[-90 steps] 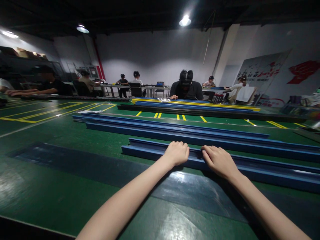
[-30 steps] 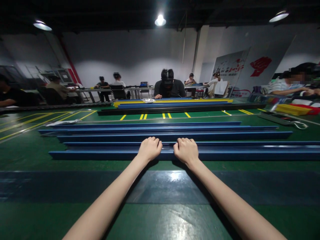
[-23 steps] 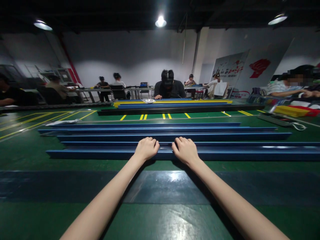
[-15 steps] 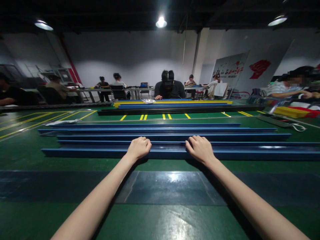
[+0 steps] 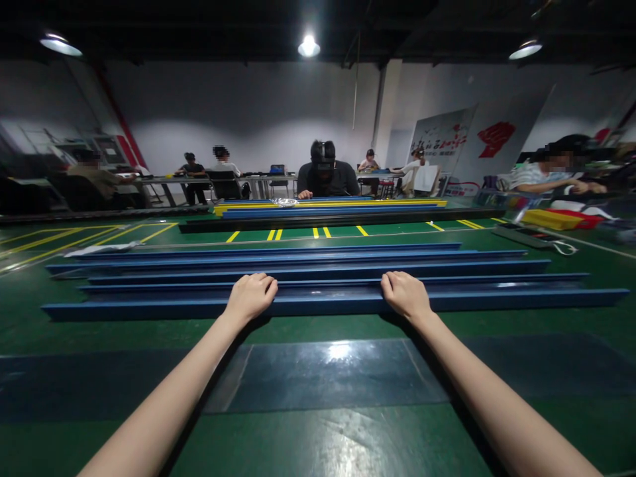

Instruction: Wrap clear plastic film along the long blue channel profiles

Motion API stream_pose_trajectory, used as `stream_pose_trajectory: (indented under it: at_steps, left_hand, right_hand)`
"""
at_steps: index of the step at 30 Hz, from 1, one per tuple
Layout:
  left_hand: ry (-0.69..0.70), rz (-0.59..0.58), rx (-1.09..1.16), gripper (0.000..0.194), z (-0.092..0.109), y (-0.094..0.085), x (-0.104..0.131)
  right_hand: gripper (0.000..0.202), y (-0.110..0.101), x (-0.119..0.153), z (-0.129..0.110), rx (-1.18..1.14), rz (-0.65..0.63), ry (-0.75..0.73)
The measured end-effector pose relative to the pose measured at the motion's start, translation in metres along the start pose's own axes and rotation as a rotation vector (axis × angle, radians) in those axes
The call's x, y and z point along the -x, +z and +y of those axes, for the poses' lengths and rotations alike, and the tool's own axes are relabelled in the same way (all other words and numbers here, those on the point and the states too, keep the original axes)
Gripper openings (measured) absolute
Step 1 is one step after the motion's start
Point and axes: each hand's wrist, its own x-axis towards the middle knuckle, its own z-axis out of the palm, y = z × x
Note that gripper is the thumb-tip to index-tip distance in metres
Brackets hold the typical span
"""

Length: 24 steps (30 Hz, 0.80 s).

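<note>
A long blue channel-shaped strip (image 5: 328,306) lies across the green table surface, nearest to me. My left hand (image 5: 252,295) has its fingers curled over the strip's raised edges, left of the middle. To the right, my right hand (image 5: 406,295) grips the same strip with its fingers bent over it. A wide gap separates the two hands. The fingertips are hidden on the strip's far side. Just beyond lie several more blue strips (image 5: 318,270), parallel to this one.
A clear plastic sheet (image 5: 328,377) lies flat in front of me. Farther off are a black strip (image 5: 318,222) and yellow strips (image 5: 397,203). A person (image 5: 328,175) sits opposite. At right are a grey device (image 5: 531,238) and a yellow tray (image 5: 556,218).
My hands have moved farther apart along the blue strip. The view has shifted, so most things sit farther left, and the near strip's right end now shows.
</note>
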Motion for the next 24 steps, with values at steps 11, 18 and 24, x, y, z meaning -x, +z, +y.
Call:
stream_pose_trajectory:
  at_steps: [11,18,24]
  left_hand:
    - [0.117,0.158,0.019,0.034,0.015,0.005,-0.003]
    - [0.104,0.200,0.009,0.034,0.009,0.008,-0.006]
    - [0.102,0.261,0.011,0.033,0.005,0.014,-0.015]
  right_hand:
    - [0.035,0.002,0.003,-0.014,0.011,0.015,0.067]
    - [0.032,0.004,-0.001,-0.009,-0.038,0.011,0.005]
    - [0.027,0.014,-0.009,-0.002,-0.109,0.039,-0.090]
